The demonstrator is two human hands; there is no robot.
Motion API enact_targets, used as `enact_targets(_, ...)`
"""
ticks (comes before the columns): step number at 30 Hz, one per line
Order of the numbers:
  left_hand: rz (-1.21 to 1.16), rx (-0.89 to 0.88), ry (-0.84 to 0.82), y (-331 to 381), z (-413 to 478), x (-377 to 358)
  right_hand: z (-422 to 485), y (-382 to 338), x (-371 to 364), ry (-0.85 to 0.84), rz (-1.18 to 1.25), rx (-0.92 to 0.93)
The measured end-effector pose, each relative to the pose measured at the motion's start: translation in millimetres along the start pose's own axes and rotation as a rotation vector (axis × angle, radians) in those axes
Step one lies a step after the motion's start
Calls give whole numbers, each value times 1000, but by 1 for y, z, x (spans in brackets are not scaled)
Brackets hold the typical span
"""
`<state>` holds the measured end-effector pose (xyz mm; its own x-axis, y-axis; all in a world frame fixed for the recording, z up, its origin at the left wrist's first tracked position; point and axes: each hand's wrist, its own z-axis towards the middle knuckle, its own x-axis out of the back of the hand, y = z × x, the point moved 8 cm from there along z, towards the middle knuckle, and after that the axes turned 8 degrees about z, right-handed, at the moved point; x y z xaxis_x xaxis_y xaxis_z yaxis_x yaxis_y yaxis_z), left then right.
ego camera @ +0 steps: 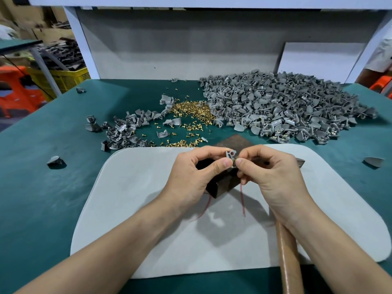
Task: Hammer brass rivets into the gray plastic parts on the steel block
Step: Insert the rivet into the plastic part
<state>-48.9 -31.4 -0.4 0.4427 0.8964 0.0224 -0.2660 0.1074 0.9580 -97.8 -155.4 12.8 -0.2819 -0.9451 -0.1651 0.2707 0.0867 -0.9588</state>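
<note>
- One hammer [288,262]: the wooden handle lies under the right forearm, long axis running away from the person. The head pokes out just past the right hand. No hand grips it.
- One pale mat [137,209] on the green table [42,187].
- One steel block [220,185] on the mat, directly below both hands, a corner turned toward the person.
- The left hand [195,175]: thumb and forefinger pinch one gray part [231,154], held just above the block, not resting on it.
- The right hand [269,177]: fingertips pinch the same part's lower edge, probably seating a rivet, which is too small to make out. This hand is nearer the hammer.
- The brass rivets [191,111]: one loose heap beyond the block, far too many to count.
- Spare parts: a small heap [125,130] far left and a big heap [286,107] far right. One stray part [54,161] lies left of the mat, a second to its right.
</note>
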Motion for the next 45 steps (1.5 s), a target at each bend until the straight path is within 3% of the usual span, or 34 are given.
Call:
enact_targets(27,216,-36,60,2,-1,6,1,7,1,-8,-18,-49)
enact_targets(35,-6,-22,48,2,-1,3,2,11,0,-30,234,-173)
enact_targets(41,-174,8,23,3,-4,-3,0,12,-1,-40,226,-213)
enact_targets(45,-162,12,32,1,-3,-3,0,10,-2,-51,195,-200)
